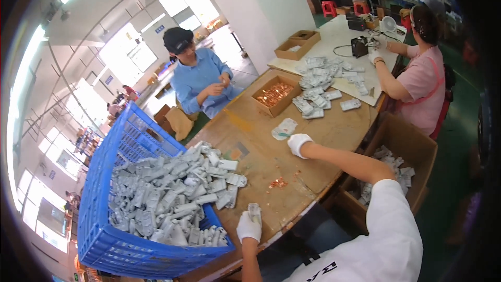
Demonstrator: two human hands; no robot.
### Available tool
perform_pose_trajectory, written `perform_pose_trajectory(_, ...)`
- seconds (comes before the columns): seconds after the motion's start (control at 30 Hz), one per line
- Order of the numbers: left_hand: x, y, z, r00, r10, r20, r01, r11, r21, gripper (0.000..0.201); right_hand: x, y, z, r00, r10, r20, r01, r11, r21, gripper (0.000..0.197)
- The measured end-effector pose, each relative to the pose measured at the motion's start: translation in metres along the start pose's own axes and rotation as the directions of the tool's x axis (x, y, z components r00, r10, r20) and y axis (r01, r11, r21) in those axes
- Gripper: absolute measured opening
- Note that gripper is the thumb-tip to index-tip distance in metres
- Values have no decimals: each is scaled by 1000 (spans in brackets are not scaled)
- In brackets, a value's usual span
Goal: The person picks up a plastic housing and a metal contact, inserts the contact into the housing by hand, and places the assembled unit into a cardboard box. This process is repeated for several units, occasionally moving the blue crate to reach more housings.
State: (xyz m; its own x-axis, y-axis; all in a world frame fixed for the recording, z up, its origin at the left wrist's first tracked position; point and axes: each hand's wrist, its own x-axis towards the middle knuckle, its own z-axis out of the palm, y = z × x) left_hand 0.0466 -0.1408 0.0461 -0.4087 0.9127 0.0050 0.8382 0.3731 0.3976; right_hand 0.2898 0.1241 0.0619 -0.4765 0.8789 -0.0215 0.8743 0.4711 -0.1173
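My left hand [249,229], in a white glove, grips a small whitish plastic housing [254,210] at the table's near edge. Farther out and to the right, my gloved right hand [299,145] is closed beside a crumpled pale plastic bag [285,127]. A thin green strip shows between the bag and those fingers; what they hold, if anything, is too small to make out. Between my hands, loose copper-coloured bits [278,183] lie on the brown tabletop [261,151]. To the left, a heap of similar pale housings [172,193] spills from a tilted blue crate [151,253] onto the table.
A cardboard box [257,102] of copper pieces stands across the table, next to another pile of housings [318,81]. By my right arm, a large carton [422,151] holds more parts. One person in blue [201,75] sits opposite; another in pink [425,78] works at right.
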Motion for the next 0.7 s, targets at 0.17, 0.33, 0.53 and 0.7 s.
perform_pose_trajectory(0.17,10,-12,8,996,-27,-80,13,985,-174,19,11,10,14,993,107,-41,-106,994,13,20)
perform_pose_trajectory(0.33,6,-20,13,992,38,-116,-57,986,-158,21,14,6,-18,994,-8,108,5,1000,21,25)
perform_pose_trajectory(0.53,3,-30,-4,995,-48,92,76,937,-340,40,35,3,-13,979,26,200,-28,1000,7,35)
perform_pose_trajectory(0.7,11,-35,-2,973,43,227,187,431,-883,67,38,5,-17,973,124,192,-130,991,18,35)
